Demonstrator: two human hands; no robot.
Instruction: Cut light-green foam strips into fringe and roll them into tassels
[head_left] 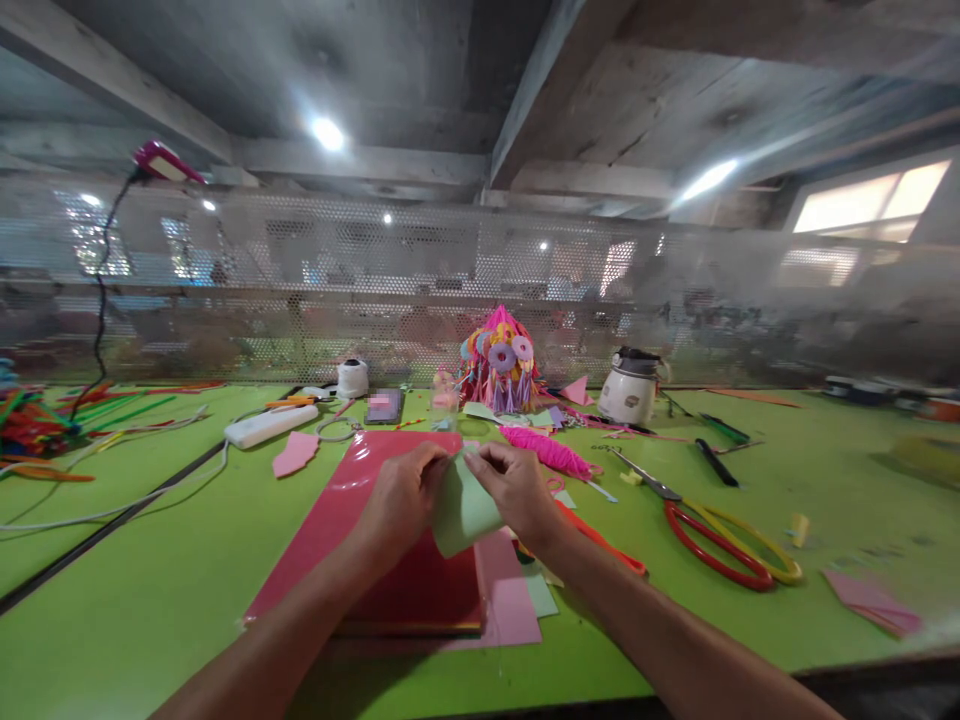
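Observation:
Between my two hands, above a red folder (330, 545), is a piece of pale green paper (461, 510) with a curved lower edge. My left hand (405, 490) pinches its upper left side, fingertips partly hidden. At the upper right edge, my right hand (517, 485) grips the paper with thumb and bent fingers. Pink paper sheets (510, 595) stick out from under the folder's right side. Just beyond my right hand lies a bundle of bright pink yarn (551, 452).
Scissors (720, 545) with red and yellow handles lie at right, near a black pen-like tool (716, 463). A kettle-like jug (630, 385) and a colourful tasselled ornament (501, 360) stand at the back. A white power strip (271, 425) with its cable lies at left.

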